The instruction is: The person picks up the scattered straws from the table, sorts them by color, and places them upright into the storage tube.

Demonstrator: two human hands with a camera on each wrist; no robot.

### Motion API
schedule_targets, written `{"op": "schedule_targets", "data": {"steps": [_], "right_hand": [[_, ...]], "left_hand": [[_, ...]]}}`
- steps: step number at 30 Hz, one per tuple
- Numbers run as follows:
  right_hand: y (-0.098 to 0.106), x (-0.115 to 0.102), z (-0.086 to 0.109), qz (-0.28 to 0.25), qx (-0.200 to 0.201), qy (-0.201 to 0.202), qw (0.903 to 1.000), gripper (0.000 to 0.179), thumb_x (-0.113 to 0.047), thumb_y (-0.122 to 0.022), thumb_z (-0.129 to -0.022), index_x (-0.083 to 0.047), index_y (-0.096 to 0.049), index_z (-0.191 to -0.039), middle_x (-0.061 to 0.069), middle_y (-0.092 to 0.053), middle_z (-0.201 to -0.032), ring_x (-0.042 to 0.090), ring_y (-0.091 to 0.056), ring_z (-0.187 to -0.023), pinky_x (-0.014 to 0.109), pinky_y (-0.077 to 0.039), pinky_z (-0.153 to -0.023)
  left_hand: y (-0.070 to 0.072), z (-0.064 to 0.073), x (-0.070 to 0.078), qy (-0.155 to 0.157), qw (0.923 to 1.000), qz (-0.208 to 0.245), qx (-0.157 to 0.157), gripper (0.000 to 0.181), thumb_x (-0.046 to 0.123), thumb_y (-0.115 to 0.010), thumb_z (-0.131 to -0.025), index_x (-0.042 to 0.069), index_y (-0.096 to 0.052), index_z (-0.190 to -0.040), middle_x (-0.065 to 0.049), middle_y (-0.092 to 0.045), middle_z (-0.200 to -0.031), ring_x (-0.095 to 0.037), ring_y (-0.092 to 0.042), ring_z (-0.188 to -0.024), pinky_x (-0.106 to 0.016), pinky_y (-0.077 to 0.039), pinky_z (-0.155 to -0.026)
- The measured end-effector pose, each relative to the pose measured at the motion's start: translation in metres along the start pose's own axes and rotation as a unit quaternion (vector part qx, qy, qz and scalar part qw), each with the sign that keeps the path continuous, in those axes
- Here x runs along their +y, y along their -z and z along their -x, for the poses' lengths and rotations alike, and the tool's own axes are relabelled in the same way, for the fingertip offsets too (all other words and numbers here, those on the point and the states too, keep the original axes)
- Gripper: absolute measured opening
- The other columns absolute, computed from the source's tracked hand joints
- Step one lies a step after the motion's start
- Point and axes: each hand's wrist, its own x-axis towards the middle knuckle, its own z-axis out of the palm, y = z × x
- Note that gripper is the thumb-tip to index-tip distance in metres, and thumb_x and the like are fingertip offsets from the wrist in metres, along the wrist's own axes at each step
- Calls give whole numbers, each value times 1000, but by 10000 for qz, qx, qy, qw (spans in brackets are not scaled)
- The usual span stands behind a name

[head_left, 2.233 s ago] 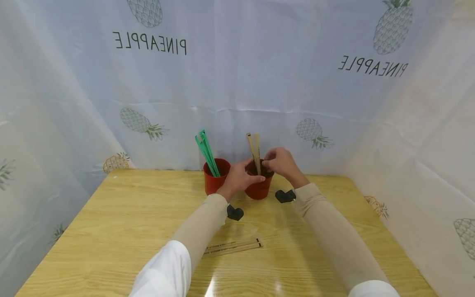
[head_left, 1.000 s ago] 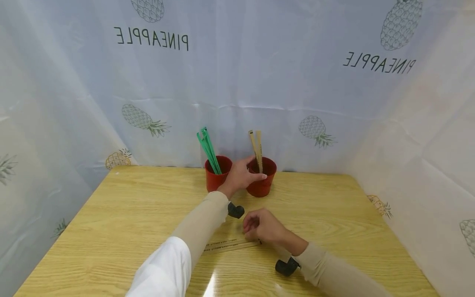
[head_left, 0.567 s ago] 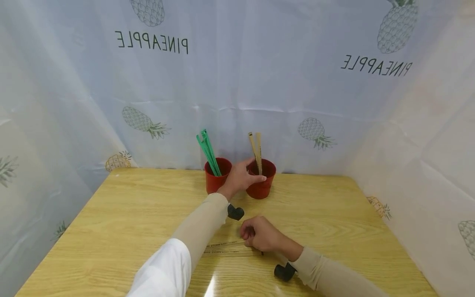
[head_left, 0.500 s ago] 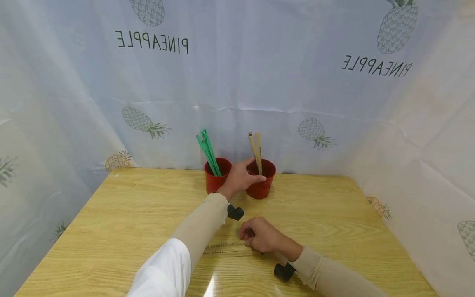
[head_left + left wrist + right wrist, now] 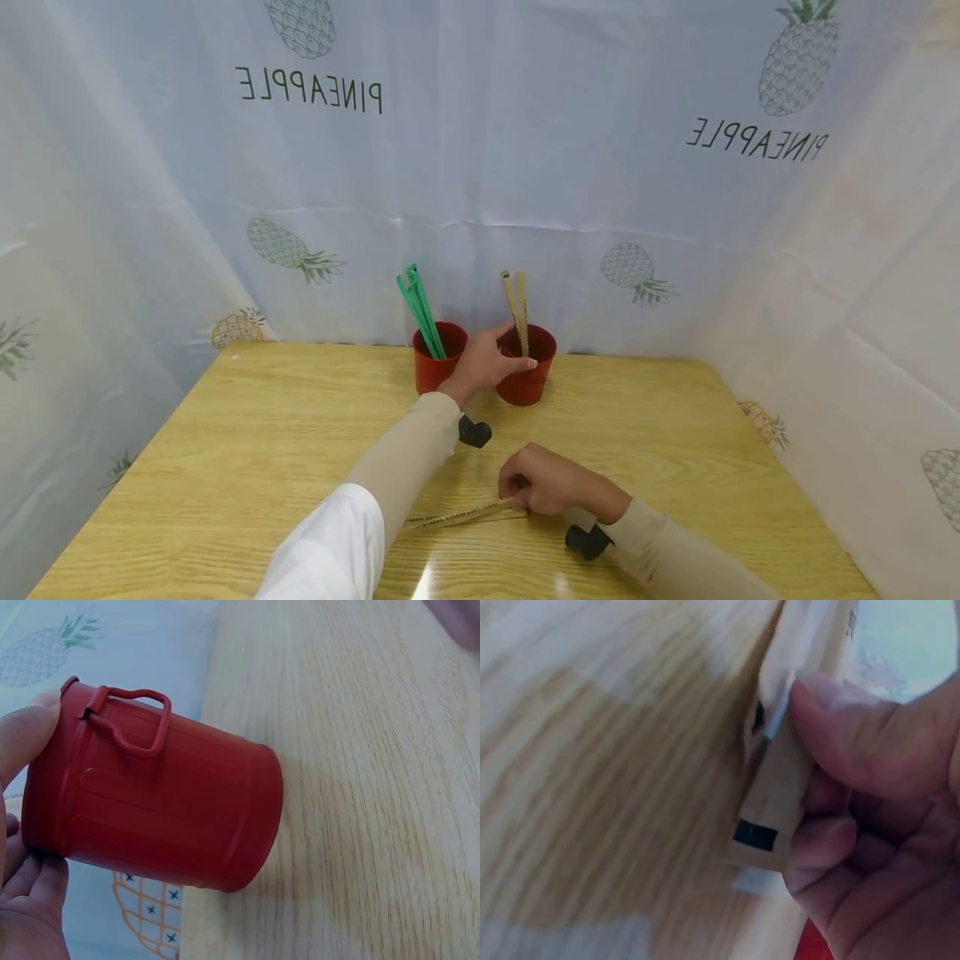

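Observation:
At the back of the table, my left hand (image 5: pixel 483 364) grips the rim of the right-hand red bucket (image 5: pixel 531 385), thumb at the near side. The left wrist view shows the bucket's ribbed wall and wire handle (image 5: pixel 161 724). Two tan printed sticks (image 5: pixel 522 308) lean upright inside it. Low on the table, my right hand (image 5: pixel 551 482) pinches the black-marked end of a long tan paper packet (image 5: pixel 772 802) between thumb and fingers, that end raised. Beside it lies another tan packet (image 5: pixel 495 518). My left forearm hides their far ends.
To the left of my left hand stands a second red bucket (image 5: pixel 429 373) with several green sticks (image 5: pixel 422 310) in it. Behind the wooden table (image 5: pixel 300 417) hangs a pineapple-print cloth (image 5: pixel 480 150), which also lines both sides.
My right hand left the right bucket, came down to the tan packets and now pinches one, its end lifted. My left hand has stayed on the bucket rim.

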Motion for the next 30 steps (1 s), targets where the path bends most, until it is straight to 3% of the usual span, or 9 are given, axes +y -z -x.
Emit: {"op": "schedule_targets", "data": {"steps": [7,17,23,26,30], "right_hand": [[19,4,15,-136,57,565,9983,24,8,-73,-86,-15,-73,-85,-10,-60,-77,-6,-45,-69,14,-45,-67],[33,14,37,-991,360,1084,9885,16,8,-75,-84,-7,-70,-87,4,-59,-76,-5,-47,-71,16,-46,-65],[41,14,42,-1787,522,1418,9722,9,8,-71,-89,0,-68,-89,16,-57,-75,-2,-46,-69,18,-44,-61],[46,12,41,-2142,613,1562,9623,9,10,-69,-92,1,-67,-90,20,-55,-74,4,-46,-65,20,-46,-59],[53,8,39,-2360,914,1454,9565,4,4,-69,-95,4,-66,-92,22,-56,-76,10,-52,-65,30,-55,-59]], "left_hand": [[3,-1,1,-64,9999,31,118,83,34,-83,-90,13,-43,-160,-10,-53,-159,-30,-54,-143,-50,-50,-115],[-2,2,-1,-28,10000,1,20,83,35,-84,-89,12,-46,-158,-11,-56,-156,-31,-58,-137,-50,-52,-113],[-4,4,-6,-123,9999,98,1,84,36,-84,-89,11,-44,-159,-11,-54,-158,-29,-56,-140,-48,-52,-112],[-3,2,-5,-141,9999,91,22,85,37,-83,-89,10,-43,-160,-12,-55,-156,-29,-61,-133,-47,-55,-108],[-2,0,-3,-69,9997,211,52,84,36,-84,-88,13,-45,-159,-12,-61,-149,-28,-63,-124,-47,-57,-105]]}}
